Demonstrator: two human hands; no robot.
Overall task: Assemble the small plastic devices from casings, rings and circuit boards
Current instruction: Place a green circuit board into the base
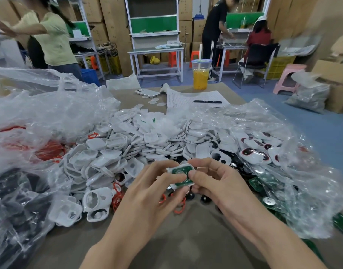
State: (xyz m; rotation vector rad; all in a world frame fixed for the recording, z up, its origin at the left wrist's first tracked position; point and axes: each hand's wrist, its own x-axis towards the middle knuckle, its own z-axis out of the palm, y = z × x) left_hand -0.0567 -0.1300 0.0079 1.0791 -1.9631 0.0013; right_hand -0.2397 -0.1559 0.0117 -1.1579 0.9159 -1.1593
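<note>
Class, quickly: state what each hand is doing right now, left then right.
Left hand: holding the white casing with the green circuit board.
Right hand: holding the same casing.

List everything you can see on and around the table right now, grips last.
held casing: one, white, between both grips, above the near part of the table.
circuit board: one, green, seated in the held casing.
loose casings: large heap, white, table centre.
rings: several, red, below the grips; more in the left bag.
spare boards: several, green, right, under clear plastic.
phone: one, white, far side.
pen: one, black, on the paper sheet.
drink cup: one, orange, far edge.
background people: three, in the room behind.
left grip: one, bare hand, fingers curled on the held casing.
right grip: one, bare hand, thumb on the circuit board.
</note>
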